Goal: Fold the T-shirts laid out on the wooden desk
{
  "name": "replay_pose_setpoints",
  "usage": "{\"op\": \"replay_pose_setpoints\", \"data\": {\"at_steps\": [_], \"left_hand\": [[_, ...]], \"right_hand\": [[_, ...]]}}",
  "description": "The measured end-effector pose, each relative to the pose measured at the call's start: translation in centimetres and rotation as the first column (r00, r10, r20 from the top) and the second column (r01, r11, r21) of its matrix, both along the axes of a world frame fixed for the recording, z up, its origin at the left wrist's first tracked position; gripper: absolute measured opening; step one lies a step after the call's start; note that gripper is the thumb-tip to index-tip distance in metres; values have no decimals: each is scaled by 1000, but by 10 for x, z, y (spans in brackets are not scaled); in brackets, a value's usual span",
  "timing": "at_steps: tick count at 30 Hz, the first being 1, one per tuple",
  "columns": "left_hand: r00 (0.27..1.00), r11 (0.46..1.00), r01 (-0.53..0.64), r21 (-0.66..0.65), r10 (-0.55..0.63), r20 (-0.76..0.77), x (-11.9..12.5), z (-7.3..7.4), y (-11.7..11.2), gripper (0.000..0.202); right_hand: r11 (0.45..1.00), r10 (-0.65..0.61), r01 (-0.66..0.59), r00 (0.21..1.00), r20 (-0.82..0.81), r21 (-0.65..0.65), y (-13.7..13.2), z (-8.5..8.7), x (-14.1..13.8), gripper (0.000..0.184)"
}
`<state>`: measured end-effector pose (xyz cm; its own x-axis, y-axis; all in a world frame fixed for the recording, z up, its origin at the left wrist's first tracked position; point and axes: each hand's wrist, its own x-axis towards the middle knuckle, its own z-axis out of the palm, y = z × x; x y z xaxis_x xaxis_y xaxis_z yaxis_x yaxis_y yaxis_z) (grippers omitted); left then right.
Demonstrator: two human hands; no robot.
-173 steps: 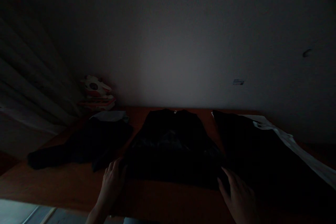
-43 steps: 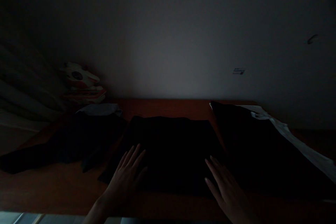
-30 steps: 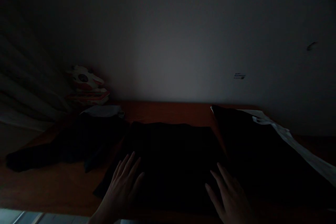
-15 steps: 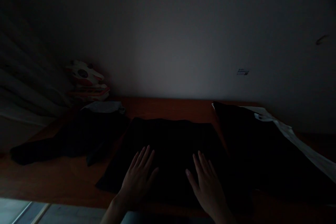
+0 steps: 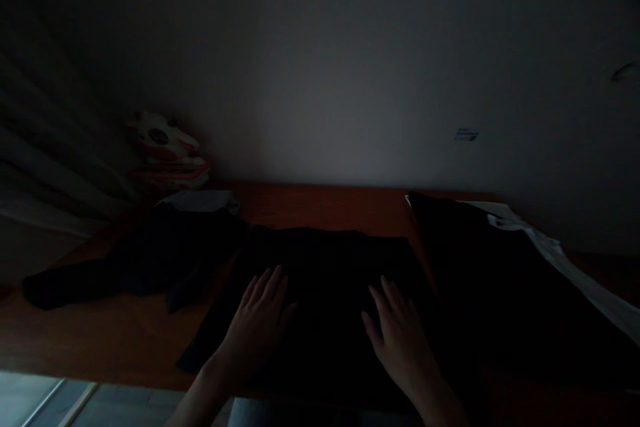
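Largest is the wooden table (image 5: 100, 343); a large dark garment (image 5: 500, 300) spreads at four o'clock, white fabric (image 5: 550, 247) along its far side; the black cloth (image 5: 327, 330) lies at six, broad, flat-looking, far edge slightly wavy, any folds lost in gloom; a dark bundle (image 5: 165, 243) sits at eight; left hand (image 5: 257, 323) at seven and right hand (image 5: 400, 333) at five rest palms-down on the black cloth, fingers lightly spread, gripping nothing; this looks like smoothing; the next move seems to call for even pressure.
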<state>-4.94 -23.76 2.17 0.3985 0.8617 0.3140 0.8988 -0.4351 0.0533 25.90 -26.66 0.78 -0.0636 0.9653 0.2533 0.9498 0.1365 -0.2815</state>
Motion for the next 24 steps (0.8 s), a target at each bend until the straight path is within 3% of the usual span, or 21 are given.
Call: {"op": "replay_pose_setpoints", "data": {"at_steps": [4, 6, 8, 12, 16, 18, 21, 24], "left_hand": [[990, 986, 141, -93, -139, 26, 62, 9, 54, 53], [995, 985, 101, -139, -99, 23, 77, 2, 78, 56], [996, 982, 86, -170, -84, 17, 77, -9, 96, 60], [990, 978, 142, -150, -139, 35, 27, -27, 118, 62], [998, 993, -18, -115, 24, 53, -51, -37, 132, 61], [989, 988, -106, -109, 116, 92, -79, -41, 137, 62], [958, 973, -216, -81, 227, 173, -96, -43, 141, 62], [937, 963, -269, -25, 267, 226, -92, -40, 142, 59]], "right_hand": [[977, 199, -203, 978, -65, -59, 57, 21, -47, 53], [979, 163, -169, 985, -60, -114, 80, 18, -56, 56], [982, 109, -113, 993, -37, -151, 96, 9, -54, 61], [988, 33, -27, 999, 33, -155, 108, -4, -20, 69], [978, -133, 144, 988, 80, -152, 115, -13, 30, 72], [977, -155, 160, 987, 51, -138, 119, -20, 50, 72], [991, -115, 113, 993, -18, -64, 122, -29, 64, 68], [988, -150, 153, 986, -75, 30, 122, -31, 64, 63]]}}
